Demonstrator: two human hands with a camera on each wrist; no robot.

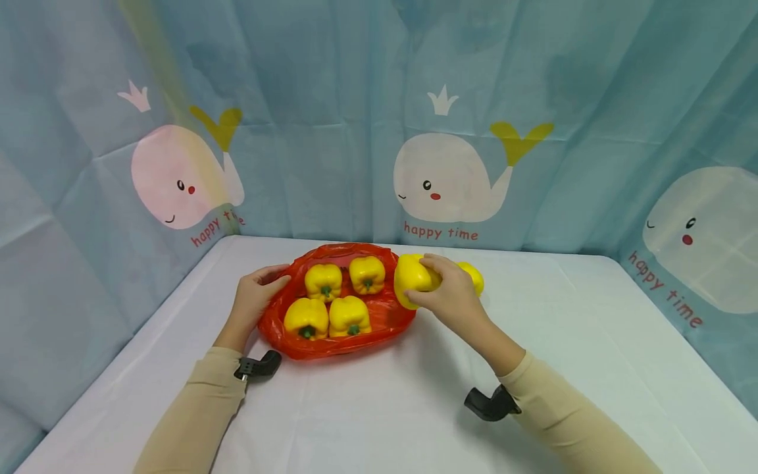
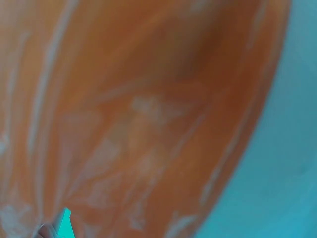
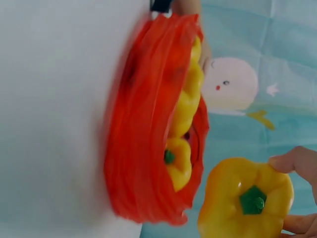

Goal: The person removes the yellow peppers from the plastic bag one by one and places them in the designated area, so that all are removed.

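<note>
The right hand (image 1: 453, 294) grips a yellow pepper (image 1: 408, 280) between thumb and fingers, likely for a steady hold, by the right rim of a red bag (image 1: 392, 317). The left hand (image 1: 256, 299) pinches the bag's left edge, probably to spread its mouth. Four peppers (image 1: 309, 315) sit inside; another pepper (image 1: 476, 276) shows beyond the right hand, on the white table (image 1: 367, 408).

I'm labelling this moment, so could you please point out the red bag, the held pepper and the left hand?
Red bag (image 3: 143, 134): right wrist view, on its outer wall.
Held pepper (image 1: 411, 281): head view, on its yellow side.
Left hand (image 1: 251, 303): head view, on its back.
</note>
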